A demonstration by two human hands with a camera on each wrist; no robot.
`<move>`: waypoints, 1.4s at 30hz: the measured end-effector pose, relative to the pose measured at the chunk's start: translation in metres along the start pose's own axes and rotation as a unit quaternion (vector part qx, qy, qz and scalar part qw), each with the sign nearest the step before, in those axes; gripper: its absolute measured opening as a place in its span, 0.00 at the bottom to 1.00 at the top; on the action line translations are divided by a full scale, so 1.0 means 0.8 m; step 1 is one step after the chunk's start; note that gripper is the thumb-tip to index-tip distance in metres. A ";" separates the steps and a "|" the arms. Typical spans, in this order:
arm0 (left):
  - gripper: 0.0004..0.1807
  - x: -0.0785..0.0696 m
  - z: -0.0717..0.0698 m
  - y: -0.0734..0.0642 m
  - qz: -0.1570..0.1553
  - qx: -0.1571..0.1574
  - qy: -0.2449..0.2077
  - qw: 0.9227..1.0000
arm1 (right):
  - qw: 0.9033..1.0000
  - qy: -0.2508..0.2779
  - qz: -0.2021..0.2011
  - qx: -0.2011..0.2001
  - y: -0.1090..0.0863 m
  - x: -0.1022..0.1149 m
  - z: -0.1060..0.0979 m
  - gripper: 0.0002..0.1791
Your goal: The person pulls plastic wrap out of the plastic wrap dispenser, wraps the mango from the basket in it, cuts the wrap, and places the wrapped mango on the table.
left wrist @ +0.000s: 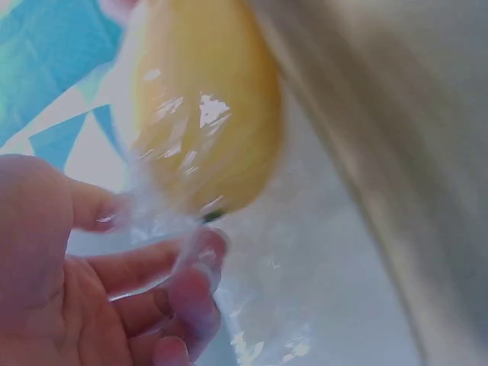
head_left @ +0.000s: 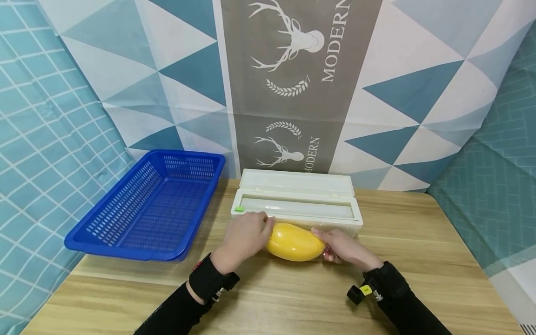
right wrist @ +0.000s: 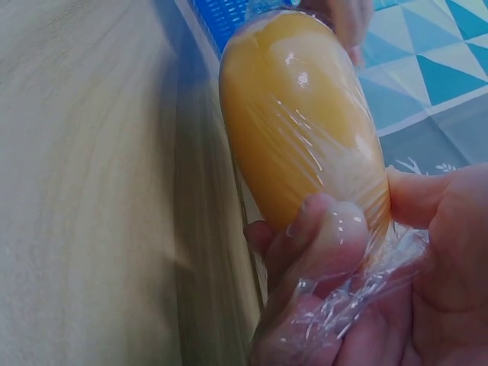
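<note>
A glossy yellow mango (head_left: pixel 295 242), wrapped in clear plastic wrap, is held between both hands just in front of a white wrap dispenser (head_left: pixel 297 204). The left hand (head_left: pixel 248 237) is at the mango's left end, where curled fingers pinch the loose plastic wrap (left wrist: pixel 194 255) beside a small dark green stem tip (left wrist: pixel 212 216). At the opposite end, the right hand (head_left: pixel 345 247) grips the mango between thumb and fingers, with bunched wrap over the fingers in the right wrist view. The dispenser's lid (head_left: pixel 297 182) stands raised, showing a white roll (head_left: pixel 293 207) inside.
To the left is a blue perforated plastic basket (head_left: pixel 142 253) on the wooden table (head_left: pixel 284 302). A bright green slider (head_left: pixel 239 209) sits at the dispenser's left end. Patterned cloth (head_left: pixel 289 102) hangs behind the table.
</note>
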State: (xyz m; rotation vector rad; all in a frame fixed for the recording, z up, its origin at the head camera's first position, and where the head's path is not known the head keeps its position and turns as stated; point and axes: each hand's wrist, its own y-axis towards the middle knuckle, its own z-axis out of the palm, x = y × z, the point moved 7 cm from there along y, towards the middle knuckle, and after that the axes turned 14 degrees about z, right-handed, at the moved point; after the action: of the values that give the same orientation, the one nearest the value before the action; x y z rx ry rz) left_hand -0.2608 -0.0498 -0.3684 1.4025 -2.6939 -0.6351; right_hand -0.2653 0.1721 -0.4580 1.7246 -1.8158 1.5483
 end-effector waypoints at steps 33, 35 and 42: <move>0.42 -0.084 0.020 -0.011 0.264 0.044 0.142 0.953 | 0.986 -0.060 -0.079 -0.137 -0.040 0.029 -0.061 0.28; 0.42 -0.084 0.019 -0.011 0.264 0.042 0.139 0.954 | 0.970 -0.087 -0.101 -0.204 -0.050 0.037 -0.069 0.25; 0.43 -0.083 0.017 -0.010 0.256 0.044 0.130 0.957 | 0.914 -0.177 -0.271 -0.244 -0.083 0.077 -0.035 0.18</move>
State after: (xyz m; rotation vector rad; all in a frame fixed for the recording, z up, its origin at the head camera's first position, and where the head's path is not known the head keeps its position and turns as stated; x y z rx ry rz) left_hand -0.2180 0.0035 -0.3740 0.6780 -2.7154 -0.2671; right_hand -0.2434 0.1710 -0.3660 2.0728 -1.4819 0.5374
